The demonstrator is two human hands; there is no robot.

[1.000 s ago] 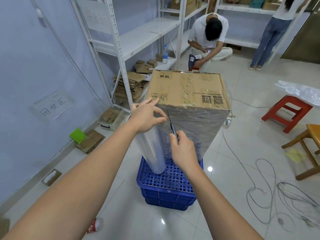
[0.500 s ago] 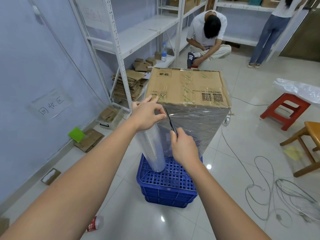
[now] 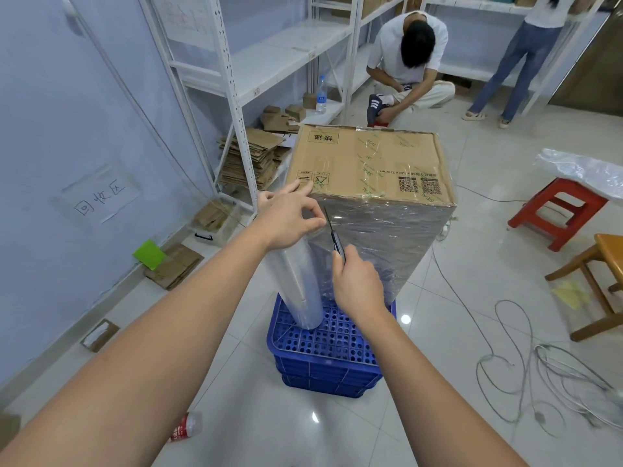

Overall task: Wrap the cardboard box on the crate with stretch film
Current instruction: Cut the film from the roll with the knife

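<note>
A tall cardboard box [image 3: 367, 163] stands on a blue perforated crate [image 3: 323, 352]; clear stretch film covers its near side [image 3: 387, 237]. A roll of stretch film [image 3: 300, 281] stands upright on the crate against the box's near left corner. My left hand [image 3: 290, 217] pinches the film at the roll's top, by the box's upper corner. My right hand [image 3: 357, 281] grips a black cutter [image 3: 333, 230] whose blade points up at the film beside my left fingers.
White metal shelving [image 3: 236, 106] with stacked flattened cardboard [image 3: 253, 160] stands left. A red stool [image 3: 559, 210] and a wooden stool [image 3: 600, 274] are right, cables [image 3: 526, 375] lie on the floor. A bottle [image 3: 185, 428] lies near my left arm. One person crouches behind the box, another stands far right.
My view and both hands shifted slightly upward along the box corner. The cutter's blade tip has risen to meet my left fingers at the film.
</note>
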